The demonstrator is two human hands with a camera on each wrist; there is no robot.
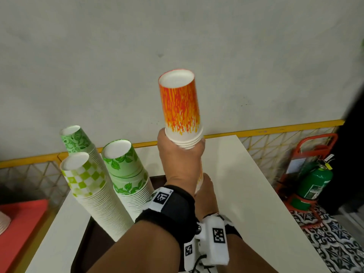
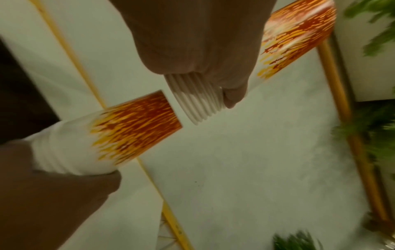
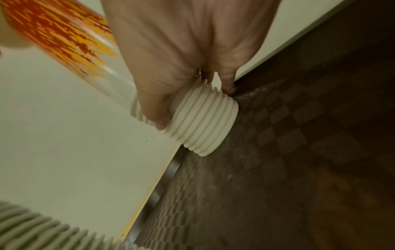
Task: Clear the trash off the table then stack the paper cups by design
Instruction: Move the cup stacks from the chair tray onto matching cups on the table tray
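Observation:
My left hand [image 1: 181, 160] grips a short upside-down stack of orange flame-print cups [image 1: 180, 103] by its rims, raised above the white table [image 1: 246, 184]. Just below it my right hand [image 1: 205, 194] holds a second orange flame stack [image 1: 200, 180], mostly hidden in the head view. The left wrist view shows the left hand [image 2: 203, 42] with its stack [image 2: 295, 37] mouth-down over the base of the stack [image 2: 132, 128] in the right hand [image 2: 42, 194], a small gap between them. In the right wrist view the right hand [image 3: 188, 42] wraps the ribbed rims [image 3: 205, 121].
Three tall upside-down green stacks stand on a dark tray [image 1: 86, 243]: floral [image 1: 75, 139], checkered [image 1: 84, 178], leaf-print [image 1: 122, 160]. A yellow rail [image 1: 275, 129] runs behind the table. A green fire extinguisher [image 1: 313, 184] and red trolley [image 1: 315, 142] stand right; a red surface [image 1: 19, 223] lies left.

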